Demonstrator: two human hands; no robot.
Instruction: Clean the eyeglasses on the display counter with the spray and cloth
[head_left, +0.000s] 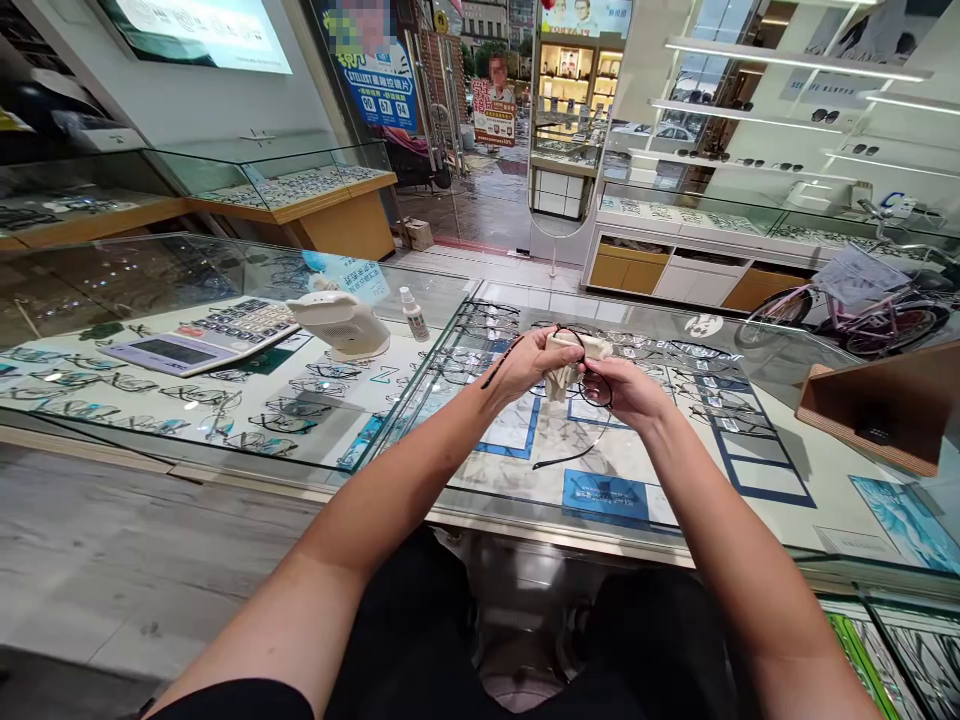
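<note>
Above the glass display counter, both my hands are on a pair of dark-rimmed eyeglasses. One temple hangs down toward the left, and the other sticks out beside my left wrist. My left hand is closed on the frame, with the thumb pressed near one lens. My right hand pinches a cream cleaning cloth against the glasses. The cloth bunches between the two hands and covers part of the frame. Fingertips behind the cloth are hidden.
A white spray bottle, a white device and a large-key calculator stand on the counter at left. Rows of glasses lie beneath the glass. At right are a wooden stand and a parked bicycle.
</note>
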